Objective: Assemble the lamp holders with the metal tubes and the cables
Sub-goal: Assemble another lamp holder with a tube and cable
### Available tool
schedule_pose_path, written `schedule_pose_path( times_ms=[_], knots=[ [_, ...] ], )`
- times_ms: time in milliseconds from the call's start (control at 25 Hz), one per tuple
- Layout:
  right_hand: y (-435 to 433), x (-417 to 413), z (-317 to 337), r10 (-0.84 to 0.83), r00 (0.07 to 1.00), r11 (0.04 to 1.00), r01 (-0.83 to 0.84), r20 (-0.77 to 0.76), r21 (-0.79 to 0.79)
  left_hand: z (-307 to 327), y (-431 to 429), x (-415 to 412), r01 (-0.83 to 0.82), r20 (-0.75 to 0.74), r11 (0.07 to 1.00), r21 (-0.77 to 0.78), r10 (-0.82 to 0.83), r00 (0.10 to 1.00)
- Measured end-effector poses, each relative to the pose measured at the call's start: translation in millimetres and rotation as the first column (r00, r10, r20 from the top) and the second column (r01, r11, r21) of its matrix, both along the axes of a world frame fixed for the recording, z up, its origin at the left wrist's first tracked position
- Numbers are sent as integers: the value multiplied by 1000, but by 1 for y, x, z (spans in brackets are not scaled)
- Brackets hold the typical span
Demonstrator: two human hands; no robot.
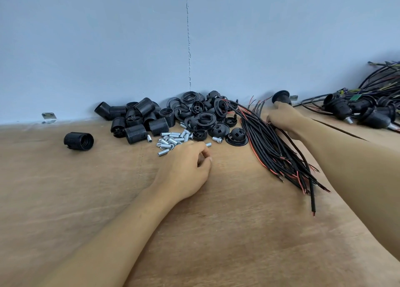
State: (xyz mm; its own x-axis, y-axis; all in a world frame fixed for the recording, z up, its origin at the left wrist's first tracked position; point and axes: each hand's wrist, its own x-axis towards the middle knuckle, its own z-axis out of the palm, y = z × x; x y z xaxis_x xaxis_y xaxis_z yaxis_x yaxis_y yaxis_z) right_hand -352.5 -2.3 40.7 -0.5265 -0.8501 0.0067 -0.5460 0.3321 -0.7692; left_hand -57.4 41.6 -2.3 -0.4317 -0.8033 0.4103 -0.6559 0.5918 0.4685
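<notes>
A pile of small metal tubes (173,140) lies mid-table in front of black threaded lamp holder sleeves (138,118) and black caps and rings (205,115). My left hand (186,167) rests at the near edge of the tubes with its fingers curled; whether it pinches a tube is hidden. One tube (208,144) lies just beyond its fingertips. A bundle of black and red cables (272,148) fans out to the right. My right hand (281,118) reaches over the bundle's far end and grips a black lamp holder (281,97) near the wall.
A single threaded sleeve (79,141) lies alone at the left. Lamp holders with cables attached (363,111) are heaped at the far right. The blue wall (129,48) closes the back of the wooden table (216,232). A metal bracket (48,116) sits at the wall's foot.
</notes>
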Motion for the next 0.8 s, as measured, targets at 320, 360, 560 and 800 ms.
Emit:
schedule_pose_path(
  times_ms=[320,360,560,800],
  knots=[
    [7,35,8,-58,960,997,70,-275,34,2,2,0,-9,-4,1000,9,9,1000],
    [9,45,9,-44,943,996,66,-330,54,1,2,0,-12,-10,1000,10,12,1000],
    [18,89,6,-52,873,983,129,-485,127,0,1,3,-96,-60,995,-9,95,994],
    [48,111,-1,-9,866,993,-50,-500,-103,-1,-1,5,-113,-122,994,2,112,986]
  ],
)
